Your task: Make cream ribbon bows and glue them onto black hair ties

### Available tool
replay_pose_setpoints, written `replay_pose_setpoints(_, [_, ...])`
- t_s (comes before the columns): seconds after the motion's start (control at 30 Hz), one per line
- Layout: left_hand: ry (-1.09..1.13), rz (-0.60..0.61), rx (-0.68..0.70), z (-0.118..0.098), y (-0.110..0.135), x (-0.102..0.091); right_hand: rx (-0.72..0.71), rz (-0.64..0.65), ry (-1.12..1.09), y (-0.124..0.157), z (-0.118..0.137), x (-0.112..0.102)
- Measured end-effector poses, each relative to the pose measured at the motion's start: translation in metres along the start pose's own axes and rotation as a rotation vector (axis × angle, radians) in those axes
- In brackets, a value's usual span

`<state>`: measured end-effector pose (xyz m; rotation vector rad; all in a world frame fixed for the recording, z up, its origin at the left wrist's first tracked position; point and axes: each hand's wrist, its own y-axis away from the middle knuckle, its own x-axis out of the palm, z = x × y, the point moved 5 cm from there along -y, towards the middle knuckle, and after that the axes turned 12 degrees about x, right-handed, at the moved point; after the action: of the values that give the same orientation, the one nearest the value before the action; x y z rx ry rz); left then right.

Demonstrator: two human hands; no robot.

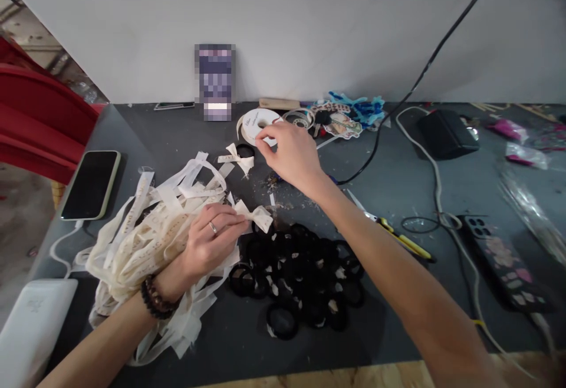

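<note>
My left hand (210, 237), with a ring on one finger, pinches a cream ribbon bow (260, 217) beside the pile of black hair ties (305, 276). My right hand (294, 152) reaches across to a white ribbon spool (251, 121). Its thumb and fingertips are brought together in front of the spool; what lies between them is too small to tell. Another cream bow (240, 159) lies on the table, a black hair tie (246, 151) against it. Under and beside my left wrist spreads a heap of loose cream ribbon (154, 240) with printed lettering.
A phone (91, 184) and a white power bank (38, 323) lie at the left. To the right are a yellow-handled tool (407, 240), a black box (447, 133), a patterned phone (504, 264) and trailing cables (437, 181). A pixelated upright screen (215, 81) leans on the wall.
</note>
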<state>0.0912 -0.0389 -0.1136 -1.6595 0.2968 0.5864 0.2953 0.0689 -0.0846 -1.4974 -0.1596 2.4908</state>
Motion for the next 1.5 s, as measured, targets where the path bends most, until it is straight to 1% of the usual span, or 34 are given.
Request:
replay_pose_setpoints(0.1, [0.006, 0.003, 0.011, -0.001, -0.001, -0.001, 0.004, 0.075, -0.041, 0.008, 0.000, -0.004])
replay_pose_setpoints(0.23, [0.008, -0.012, 0.011, -0.001, -0.003, -0.001, 0.023, 0.016, 0.012, 0.000, -0.015, -0.006])
replay_pose_setpoints(0.4, [0.009, -0.017, -0.008, 0.000, 0.000, 0.000, 0.034, 0.038, 0.042, -0.016, -0.039, 0.005])
replay_pose_setpoints(0.5, [0.004, -0.027, -0.019, 0.002, 0.003, 0.001, 0.029, 0.038, 0.070, -0.017, -0.038, 0.006])
replay_pose_setpoints(0.57, [0.002, -0.029, -0.040, 0.003, 0.006, 0.001, 0.000, 0.034, 0.006, -0.009, -0.025, -0.001])
replay_pose_setpoints(0.63, [0.008, -0.033, -0.069, 0.005, 0.007, 0.001, -0.045, 0.025, -0.131, 0.005, -0.005, -0.014])
replay_pose_setpoints(0.67, [0.017, -0.032, -0.081, 0.005, 0.007, 0.000, -0.081, 0.049, -0.162, 0.015, 0.005, -0.020])
replay_pose_setpoints(0.73, [0.026, -0.025, -0.092, 0.006, 0.005, 0.000, -0.149, 0.170, -0.122, 0.035, 0.023, -0.025])
replay_pose_setpoints(0.8, [0.024, -0.015, -0.097, 0.005, 0.003, -0.001, -0.160, 0.249, -0.110, 0.055, 0.030, -0.027])
replay_pose_setpoints(0.87, [0.007, -0.013, -0.106, 0.004, -0.001, -0.002, -0.129, 0.271, -0.184, 0.072, 0.030, -0.029])
replay_pose_setpoints(0.97, [-0.023, -0.037, -0.149, 0.003, -0.003, -0.004, -0.042, 0.266, -0.242, 0.095, 0.018, -0.029])
replay_pose_setpoints(1.03, [-0.048, -0.056, -0.152, 0.002, -0.003, -0.006, 0.025, 0.227, -0.251, 0.107, 0.009, -0.029])
replay_pose_setpoints(1.13, [-0.049, -0.010, -0.064, 0.000, 0.000, -0.007, 0.075, 0.120, -0.331, 0.120, 0.001, -0.033])
replay_pose_setpoints(1.2, [-0.050, 0.017, -0.015, 0.000, 0.002, -0.008, 0.067, 0.088, -0.391, 0.124, 0.001, -0.034])
replay_pose_setpoints(1.3, [-0.083, 0.016, 0.019, 0.000, 0.005, -0.009, 0.058, 0.136, -0.420, 0.122, 0.005, -0.030])
replay_pose_setpoints(1.4, [-0.097, 0.012, 0.027, 0.000, 0.007, -0.008, 0.061, 0.186, -0.400, 0.116, 0.008, -0.028])
replay_pose_setpoints(1.5, [-0.083, 0.016, 0.016, 0.000, 0.007, -0.008, 0.040, 0.175, -0.353, 0.114, 0.009, -0.029])
